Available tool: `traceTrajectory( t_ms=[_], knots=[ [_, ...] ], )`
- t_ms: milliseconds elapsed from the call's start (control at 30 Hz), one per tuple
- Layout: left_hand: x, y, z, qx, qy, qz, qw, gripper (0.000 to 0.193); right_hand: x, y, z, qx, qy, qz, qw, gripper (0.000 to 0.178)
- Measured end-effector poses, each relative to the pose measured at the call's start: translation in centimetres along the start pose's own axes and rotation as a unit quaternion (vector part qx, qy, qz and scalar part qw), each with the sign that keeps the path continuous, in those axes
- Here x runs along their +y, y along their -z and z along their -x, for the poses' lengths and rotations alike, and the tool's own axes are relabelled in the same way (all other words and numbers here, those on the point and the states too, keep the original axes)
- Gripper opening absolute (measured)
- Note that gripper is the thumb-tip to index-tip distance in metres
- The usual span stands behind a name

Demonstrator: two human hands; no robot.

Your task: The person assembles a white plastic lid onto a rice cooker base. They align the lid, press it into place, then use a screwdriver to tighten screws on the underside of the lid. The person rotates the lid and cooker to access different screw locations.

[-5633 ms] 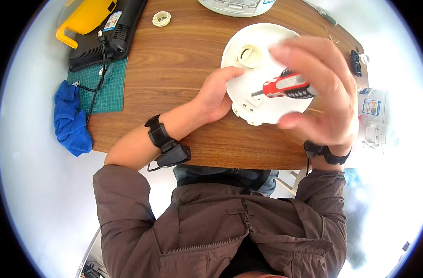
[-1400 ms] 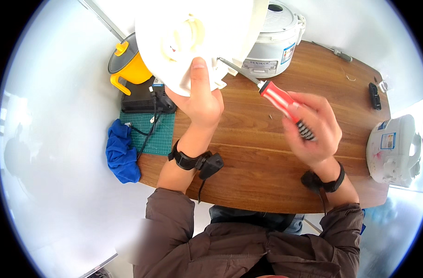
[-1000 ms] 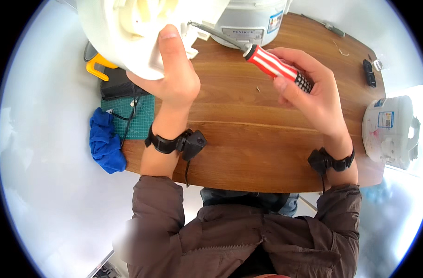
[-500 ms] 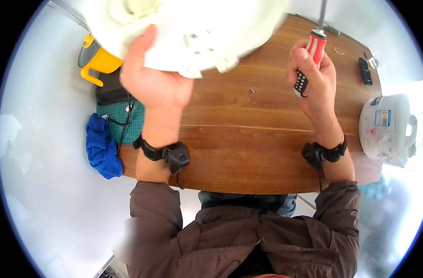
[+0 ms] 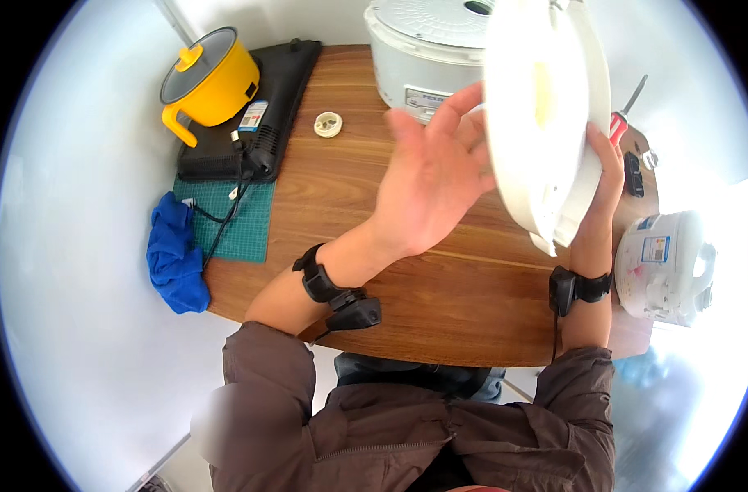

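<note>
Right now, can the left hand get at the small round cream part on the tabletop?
Probably yes: the left hand looks open and empty, and the small round cream part lies uncovered to its left, with nothing visible between them. The right hand holds the white cover.

We see a white domed lid (image 5: 515, 156) with a pale yellow patch on its face, and a screwdriver (image 5: 618, 129) with a red handle and grey shaft. We find a bright yellow pot (image 5: 216, 97) under a dark grey cover (image 5: 218, 59) with a yellow knob (image 5: 189, 57), all against a black slotted appliance (image 5: 289, 102). We note a teal cutting mat (image 5: 253, 234) ruled in a paler grid, a vivid blue cloth (image 5: 175, 261), and a brown tabletop (image 5: 440, 316) streaked with darker wood grain. The round cap (image 5: 328, 125) is cream. We make the rear rice cooker (image 5: 430, 59) pale grey, its top finely dotted; the right-hand cooker (image 5: 653, 283) is white with pink splashes and a blue-edged label (image 5: 655, 249). The jacket (image 5: 374, 422) is plain brown.
</note>
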State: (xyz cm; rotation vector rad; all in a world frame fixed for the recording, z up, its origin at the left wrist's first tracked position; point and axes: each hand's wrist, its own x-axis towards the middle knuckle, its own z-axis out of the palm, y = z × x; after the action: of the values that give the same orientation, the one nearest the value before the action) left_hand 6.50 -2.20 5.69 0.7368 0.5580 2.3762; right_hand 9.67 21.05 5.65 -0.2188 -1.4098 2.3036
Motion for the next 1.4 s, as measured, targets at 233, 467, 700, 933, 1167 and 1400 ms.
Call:
traceTrajectory(
  t_ms=[233, 467, 700, 933, 1167, 1400],
  knots=[
    [-4.2, 3.7, 1.6, 0.103, 0.055, 0.003, 0.993, 0.049, 2.0, 0.2, 0.1, -0.045, 0.042, 0.082, 0.995, 0.03],
    [-2.9, 0.7, 0.9, 0.067, -0.098, -0.129, 0.985, 0.043, 5.0, 1.3, 0.4, -0.107, 0.056, 0.096, 0.988, 0.034],
    [-1.6, -0.4, 0.8, 0.103, -0.07, -0.154, 0.98, 0.027, 5.9, 3.0, 0.4, -0.156, 0.064, 0.085, 0.982, 0.041],
    [-1.1, -0.4, 1.0, 0.099, -0.06, -0.181, 0.977, 0.03, 6.9, 4.2, 0.8, -0.161, 0.062, 0.087, 0.981, 0.035],
    [-0.8, -0.5, 0.8, 0.113, -0.047, -0.207, 0.971, 0.028, 6.6, 4.2, 1.6, -0.163, 0.052, 0.087, 0.981, 0.032],
    [-2.0, 0.4, 1.2, 0.065, -0.05, -0.23, 0.97, 0.028, 6.8, 3.1, 0.7, -0.164, 0.025, 0.055, 0.985, 0.03]
  ],
)
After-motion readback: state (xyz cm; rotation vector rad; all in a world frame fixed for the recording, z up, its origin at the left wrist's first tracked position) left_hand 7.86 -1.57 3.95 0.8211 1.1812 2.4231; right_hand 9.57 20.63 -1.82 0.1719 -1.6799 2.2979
